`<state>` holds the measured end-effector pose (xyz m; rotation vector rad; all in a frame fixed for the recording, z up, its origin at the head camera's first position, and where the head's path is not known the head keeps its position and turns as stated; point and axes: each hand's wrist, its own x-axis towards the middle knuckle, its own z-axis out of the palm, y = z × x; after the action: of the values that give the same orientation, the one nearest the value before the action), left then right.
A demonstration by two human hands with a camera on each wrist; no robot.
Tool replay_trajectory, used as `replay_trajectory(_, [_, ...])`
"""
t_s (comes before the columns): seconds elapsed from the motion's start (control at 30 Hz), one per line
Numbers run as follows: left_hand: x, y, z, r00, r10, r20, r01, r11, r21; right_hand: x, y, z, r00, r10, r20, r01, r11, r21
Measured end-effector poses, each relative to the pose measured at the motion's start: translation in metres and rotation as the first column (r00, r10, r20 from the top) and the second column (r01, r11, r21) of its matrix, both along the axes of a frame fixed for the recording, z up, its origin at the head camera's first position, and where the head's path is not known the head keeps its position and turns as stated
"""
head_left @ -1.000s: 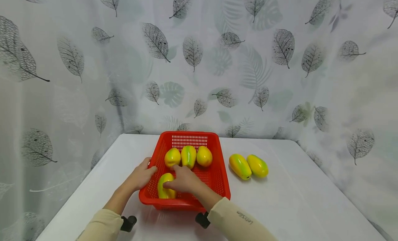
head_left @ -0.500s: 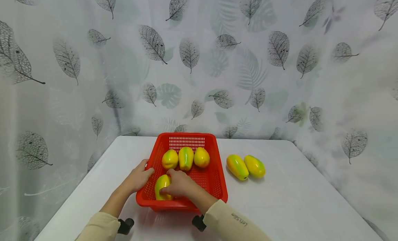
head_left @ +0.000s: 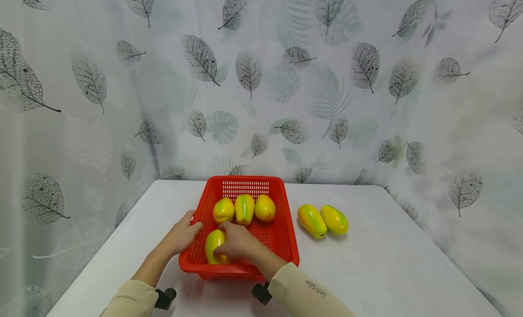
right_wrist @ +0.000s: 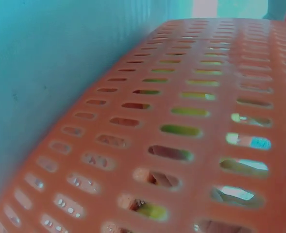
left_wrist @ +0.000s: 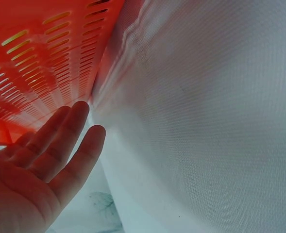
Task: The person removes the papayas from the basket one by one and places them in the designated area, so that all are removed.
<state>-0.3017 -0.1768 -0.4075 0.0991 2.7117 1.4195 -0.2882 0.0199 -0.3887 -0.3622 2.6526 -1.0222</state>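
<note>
A red plastic basket [head_left: 291, 235] with slotted walls stands on the white table. My left hand [head_left: 182, 234] holds its left rim, thumb over the edge; in the left wrist view the fingers [left_wrist: 67, 145] lie along the outer wall. Inside the basket, my right hand [head_left: 237, 241] grips a glossy yellow-green papaya [head_left: 214, 246] at the front left, thumb on its near side. Behind it three similar fruits sit in a row: a left papaya [head_left: 223, 211], a middle papaya [head_left: 244, 209] and a right papaya [head_left: 265, 208]. The right wrist view shows mostly the slotted basket wall [right_wrist: 206, 131].
Two more papayas, a longer papaya [head_left: 312, 221] and a shorter papaya [head_left: 334, 220], lie side by side on the white table [head_left: 380, 262] right of the basket. A leaf-patterned curtain [head_left: 261, 81] hangs around the table's back and sides.
The head view has shifted slightly. My right hand and the front papaya have moved a little rightward within the basket. The left hand stays on the rim, and the other papayas have not moved.
</note>
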Motion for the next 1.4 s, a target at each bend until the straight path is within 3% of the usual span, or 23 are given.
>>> replay_trajectory(0.37, [-0.002,0.003,-0.001,1.000,-0.006,-0.007,0.006,1.000,0.002,-0.004,0.020,0.019,1.000,0.009,-0.019,-0.010,0.998,-0.068])
replay_trajectory(0.57, [-0.002,0.005,-0.002,1.000,-0.007,-0.006,0.007,1.000,0.003,-0.009,0.035,0.028,0.999,-0.031,-0.034,0.029,0.997,-0.073])
replay_trajectory(1.4, [-0.003,0.003,-0.002,1.000,-0.001,-0.004,0.001,1.000,-0.020,-0.011,0.096,0.033,0.996,-0.084,-0.006,0.082,0.981,-0.175])
